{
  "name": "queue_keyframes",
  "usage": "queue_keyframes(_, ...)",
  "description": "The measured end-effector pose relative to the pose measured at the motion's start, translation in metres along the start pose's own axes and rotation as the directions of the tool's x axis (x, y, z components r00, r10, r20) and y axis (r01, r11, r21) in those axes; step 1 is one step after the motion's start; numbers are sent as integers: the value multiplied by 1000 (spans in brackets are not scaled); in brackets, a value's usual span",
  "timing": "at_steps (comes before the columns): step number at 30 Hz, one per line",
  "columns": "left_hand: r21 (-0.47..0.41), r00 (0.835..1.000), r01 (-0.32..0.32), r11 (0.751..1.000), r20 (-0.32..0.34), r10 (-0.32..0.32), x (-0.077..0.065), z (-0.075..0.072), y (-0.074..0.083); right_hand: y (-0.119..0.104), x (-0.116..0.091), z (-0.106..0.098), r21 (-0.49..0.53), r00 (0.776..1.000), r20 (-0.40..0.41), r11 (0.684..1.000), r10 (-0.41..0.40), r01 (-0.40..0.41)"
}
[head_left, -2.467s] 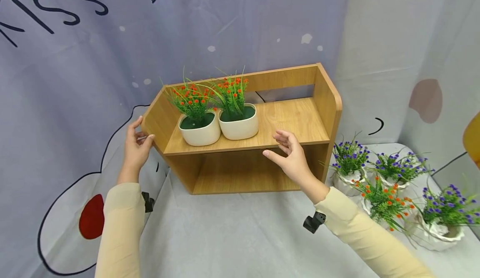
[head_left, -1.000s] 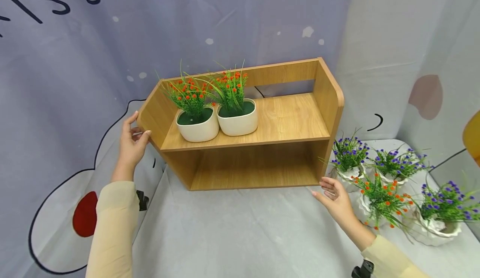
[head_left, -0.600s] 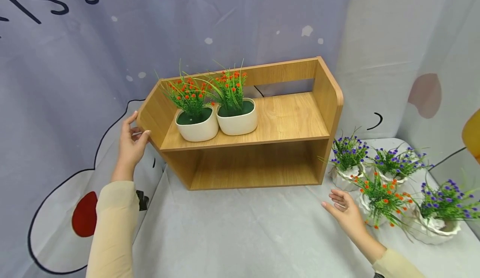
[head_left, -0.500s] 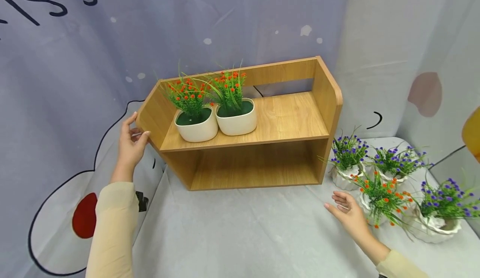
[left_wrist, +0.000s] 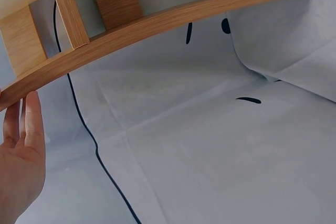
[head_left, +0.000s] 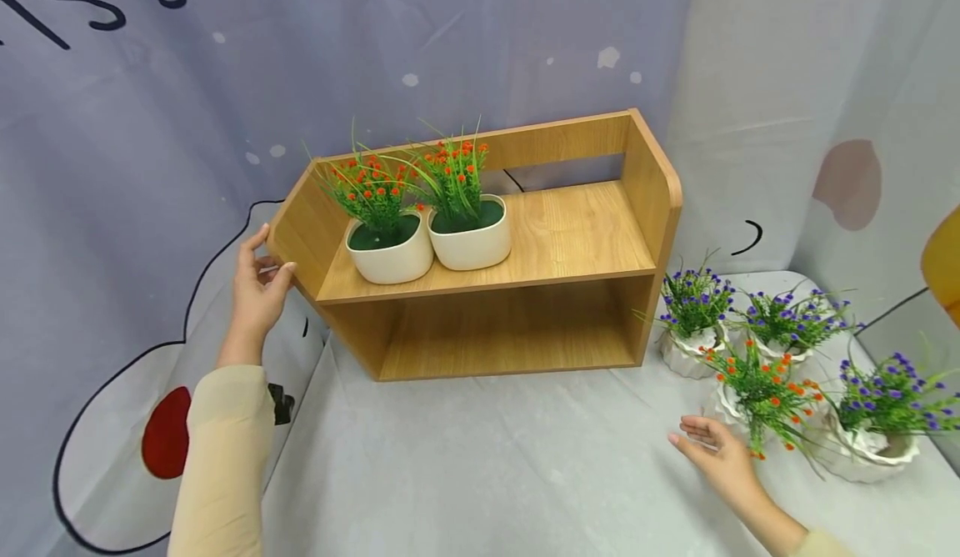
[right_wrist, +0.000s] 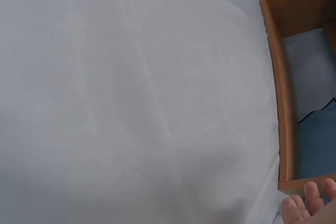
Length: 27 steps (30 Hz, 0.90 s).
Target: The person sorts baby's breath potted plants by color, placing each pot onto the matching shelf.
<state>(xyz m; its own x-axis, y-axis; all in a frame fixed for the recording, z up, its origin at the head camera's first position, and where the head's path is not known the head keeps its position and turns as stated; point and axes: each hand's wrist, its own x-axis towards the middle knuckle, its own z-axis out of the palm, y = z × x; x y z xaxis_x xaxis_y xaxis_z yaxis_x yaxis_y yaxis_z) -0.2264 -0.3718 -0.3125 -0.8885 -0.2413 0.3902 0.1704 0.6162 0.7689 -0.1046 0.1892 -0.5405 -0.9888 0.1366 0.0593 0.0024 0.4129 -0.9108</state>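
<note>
A two-tier wooden shelf [head_left: 581, 236] stands in the middle of the head view. My left hand [head_left: 255, 303] holds the front edge of its left side panel, fingers outside; the left wrist view shows those fingers [left_wrist: 34, 121] against the wood. On the upper tier, side by side at the left, sit two cream pots [head_left: 390, 261] [head_left: 471, 247] of red-orange flowers and grass. My right hand [head_left: 723, 461], relaxed and holding nothing, hovers right of the shelf, close to a white pot of orange flowers [head_left: 772, 394]. Its fingertips [right_wrist: 311, 188] appear low in the right wrist view.
Behind and beside the orange-flowered pot stand three white pots of purple flowers [head_left: 697, 307] [head_left: 795, 323] [head_left: 892, 398]. A pale grey cloth [head_left: 480, 457] covers the surface before the shelf. A printed curtain [head_left: 480, 40] hangs behind.
My right hand has moved from the shelf's front down and right to beside the orange-flowered pot. The left hand stays at the side panel. The cream pots have not moved on the shelf.
</note>
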Motion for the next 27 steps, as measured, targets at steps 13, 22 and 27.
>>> queue_keyframes(13, -8, 1000, 21, 1000, -17, -22, -1, -1, 2, 15, -15, -29, -157, 988, 83, 981, 129, -115)
queue_keyframes(22, 0, 1000, 22, 1000, -10, -22, 0, -1, 2, 31, -21, -38, -176, 989, 74, 978, 126, -112)
queue_keyframes(27, 12, 1000, 19, 1000, -3, -19, 0, 0, 2, 38, -24, -43, -216, 986, 66, 967, 151, -133)
